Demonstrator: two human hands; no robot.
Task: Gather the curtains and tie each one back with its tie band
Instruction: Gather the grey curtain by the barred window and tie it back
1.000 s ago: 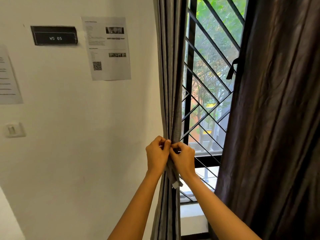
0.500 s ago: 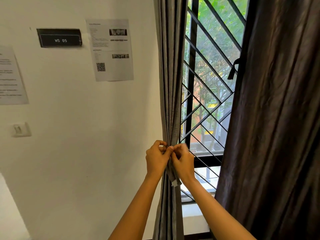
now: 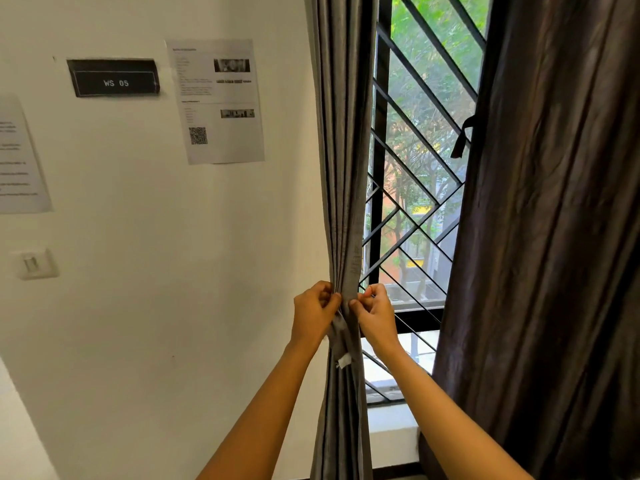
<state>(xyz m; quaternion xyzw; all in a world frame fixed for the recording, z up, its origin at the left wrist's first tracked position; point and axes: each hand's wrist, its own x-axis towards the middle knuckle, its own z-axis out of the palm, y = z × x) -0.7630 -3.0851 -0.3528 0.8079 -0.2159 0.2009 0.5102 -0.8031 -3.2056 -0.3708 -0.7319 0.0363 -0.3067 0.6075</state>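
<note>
Grey curtain (image 3: 341, 168), bunched into a narrow column at the left edge of the window grille (image 3: 415, 150), is squeezed at its waist so the tie band (image 3: 341, 337) can close round every fold. The left hand (image 3: 313, 315) and right hand (image 3: 375, 315) each pinch the band from opposite sides, probably fastening its ends. Right of the grille, the dark curtain (image 3: 554, 237) hangs loose, with a second tie band (image 3: 462, 140) dangling unused at its edge.
</note>
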